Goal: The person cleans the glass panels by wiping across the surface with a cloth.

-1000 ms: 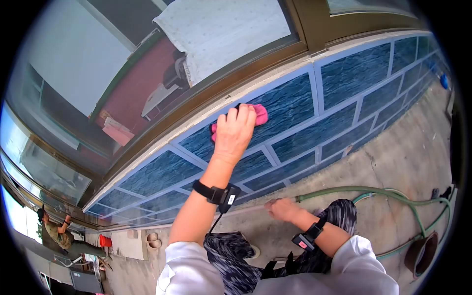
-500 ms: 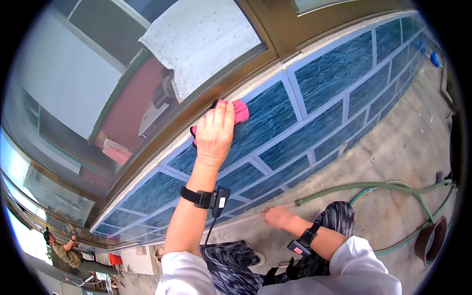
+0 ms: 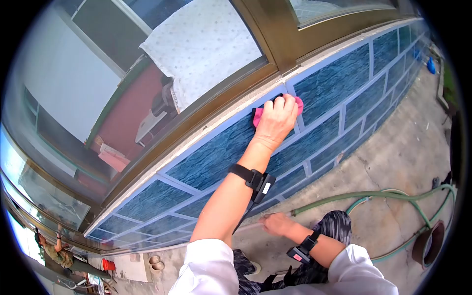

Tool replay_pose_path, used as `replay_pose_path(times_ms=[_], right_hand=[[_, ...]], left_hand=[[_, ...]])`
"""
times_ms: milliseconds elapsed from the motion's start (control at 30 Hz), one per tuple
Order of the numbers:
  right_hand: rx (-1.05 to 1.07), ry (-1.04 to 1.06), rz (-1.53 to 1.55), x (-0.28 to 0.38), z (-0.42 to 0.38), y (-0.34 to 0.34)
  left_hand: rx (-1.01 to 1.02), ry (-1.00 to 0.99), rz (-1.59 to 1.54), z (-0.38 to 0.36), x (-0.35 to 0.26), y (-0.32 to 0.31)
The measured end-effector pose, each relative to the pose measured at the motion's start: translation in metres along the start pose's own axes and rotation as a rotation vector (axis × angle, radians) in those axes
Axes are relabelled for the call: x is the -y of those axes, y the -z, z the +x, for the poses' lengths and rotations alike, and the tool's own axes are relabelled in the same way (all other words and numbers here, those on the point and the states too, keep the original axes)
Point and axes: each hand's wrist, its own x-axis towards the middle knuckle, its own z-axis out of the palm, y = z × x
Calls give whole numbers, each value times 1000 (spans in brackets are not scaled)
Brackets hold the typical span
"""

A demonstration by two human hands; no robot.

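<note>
My left hand (image 3: 276,118) is closed around a bright pink cloth (image 3: 299,104) with black edging. It presses the cloth on the blue tiled wall (image 3: 211,152), just under the window ledge, at a pale grout joint. Lower down, near my knee, my right hand (image 3: 278,224) has its fingers curled; whether anything is in them is hidden. Close beside that hand, in this view, the end of a green hose (image 3: 339,197) shows over the concrete. A black strap with a small box sits on each wrist.
Above the wall runs a brown-framed window (image 3: 236,93). A brown pot (image 3: 427,244) and looped hoses lie at right on the concrete ground (image 3: 373,152). Far left, another person (image 3: 59,253) stands by the windows near a red bucket (image 3: 108,264).
My left hand has slid the pink cloth to the right and slightly up along the tiles. My right hand has stayed nearly in place. The view has shifted slightly.
</note>
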Motion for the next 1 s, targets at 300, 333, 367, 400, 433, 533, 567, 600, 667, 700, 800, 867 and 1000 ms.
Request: replay_pose_path(times_ms=[300, 333, 367, 400, 433, 533, 567, 600, 667, 700, 800, 867, 1000], right_hand=[[30, 33, 58, 11, -1, -2], [30, 25, 62, 12, 0, -4], [65, 15, 60, 12, 3, -6], [101, 6, 57, 12, 6, -8], [100, 3, 56, 10, 6, -6], [86, 17, 33, 8, 3, -2], [51, -18, 22, 7, 3, -1], [16, -54, 11, 6, 4, 0], [28, -68, 7, 4, 5, -3], [41, -74, -1, 3, 6, -4], [71, -53, 12, 2, 4, 4], [82, -69, 25, 6, -1, 10], [55, -91, 13, -3, -3, 12]], left_hand=[[327, -63, -51, -174, 40, 41], [298, -46, -57, -158, 39, 37], [245, -21, -53, -136, 38, 33], [159, 39, -63, -111, 35, 26], [85, 79, -76, -81, 32, 25], [-31, 177, -114, -15, 15, 6], [-64, 173, -114, -1, 9, 0], [-90, 184, -102, 10, 5, -9], [-87, 192, -84, 17, -8, -15], [-65, 186, -76, 15, -14, -18], [79, 43, -107, -16, -41, -28], [169, -45, -60, -38, -53, -28], [201, -51, -50, -35, -32, -12]])
